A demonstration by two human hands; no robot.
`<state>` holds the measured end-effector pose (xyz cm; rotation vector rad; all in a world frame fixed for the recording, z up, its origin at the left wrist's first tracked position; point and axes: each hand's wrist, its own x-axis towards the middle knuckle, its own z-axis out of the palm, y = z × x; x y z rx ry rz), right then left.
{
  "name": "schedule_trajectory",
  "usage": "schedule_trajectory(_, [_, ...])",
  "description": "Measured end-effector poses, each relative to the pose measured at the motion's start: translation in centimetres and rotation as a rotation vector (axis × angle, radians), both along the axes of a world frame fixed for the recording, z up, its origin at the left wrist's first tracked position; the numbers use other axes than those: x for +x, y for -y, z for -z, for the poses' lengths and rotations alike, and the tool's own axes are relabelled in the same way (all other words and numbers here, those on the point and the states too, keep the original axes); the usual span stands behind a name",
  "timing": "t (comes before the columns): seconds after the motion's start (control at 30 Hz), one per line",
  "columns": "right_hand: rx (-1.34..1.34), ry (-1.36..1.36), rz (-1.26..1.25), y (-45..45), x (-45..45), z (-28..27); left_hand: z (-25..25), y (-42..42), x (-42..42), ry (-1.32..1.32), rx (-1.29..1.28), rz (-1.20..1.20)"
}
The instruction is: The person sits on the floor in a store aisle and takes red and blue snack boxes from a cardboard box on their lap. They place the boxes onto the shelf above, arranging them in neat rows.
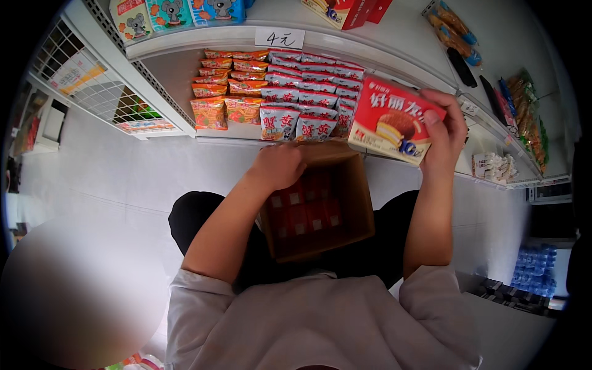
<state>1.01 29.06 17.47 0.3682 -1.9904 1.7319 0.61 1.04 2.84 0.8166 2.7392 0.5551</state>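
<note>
My right hand [441,125] grips a red and cream snack-cake box [386,121] by its right end, with the thumb across the front. The box is tilted in front of the shelf, its printed cake picture facing me. My left hand [281,163] is curled over the far left rim of an open cardboard carton [366,203]. That carton stands between my knees. Down in its shadowed inside, several red boxes [305,203] lie packed in rows; the left forearm partly covers the carton's left side.
On the lower shelf stand rows of orange snack bags [208,113] and silver-red snack bags [278,122]. Above, a shelf edge [185,44] carries a price card [280,38]. Wire mesh [99,76] stands left, packaged bread [453,30] upper right, and bottle packs [534,268] lower right.
</note>
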Motion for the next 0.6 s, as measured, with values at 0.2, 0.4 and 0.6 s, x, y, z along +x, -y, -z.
schedule_trajectory(0.2, [0.361, 0.421, -0.054, 0.9, 4.8, 9.2, 0.4, 0.1, 0.5, 0.053, -0.148, 0.004])
schedule_trajectory(0.4, [0.486, 0.571, -0.021, 1.1, 8.1, 13.3, 1.4, -0.8, 0.7, 0.024, -0.157, 0.007])
schedule_trajectory(0.6, [-0.474, 1.271, -0.241, 2.5, 11.5, 14.1, 1.1, -1.1, 0.6, -0.059, -0.060, -0.015])
